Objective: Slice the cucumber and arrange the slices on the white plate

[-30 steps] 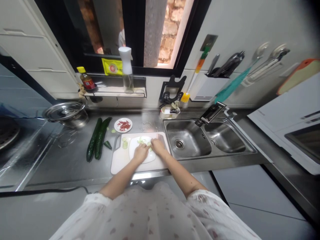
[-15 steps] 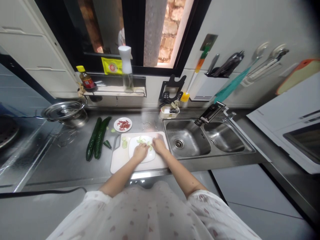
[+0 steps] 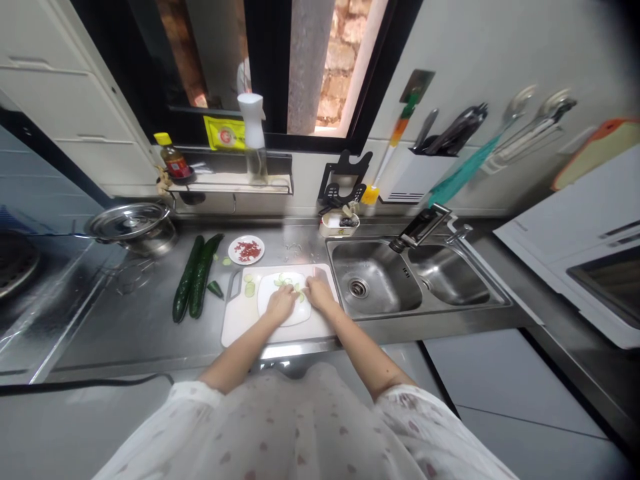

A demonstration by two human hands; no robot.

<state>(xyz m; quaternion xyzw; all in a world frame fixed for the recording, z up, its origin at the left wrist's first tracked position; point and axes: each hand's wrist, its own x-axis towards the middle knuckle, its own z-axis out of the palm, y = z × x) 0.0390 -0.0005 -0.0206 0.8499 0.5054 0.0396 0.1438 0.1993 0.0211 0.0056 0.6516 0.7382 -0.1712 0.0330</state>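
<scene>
I judge the slicing barely begun: a few pale slices (image 3: 286,283) lie on the cutting board (image 3: 239,323) by the left hand (image 3: 281,303) and right hand (image 3: 316,291), both bunched so I cannot tell their grip, while two whole cucumbers (image 3: 193,279) lie uncut just left of it.

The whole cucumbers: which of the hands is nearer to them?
Left. The left hand is over the plate, right of the cucumbers; the right hand is farther right, beside the sink.
</scene>
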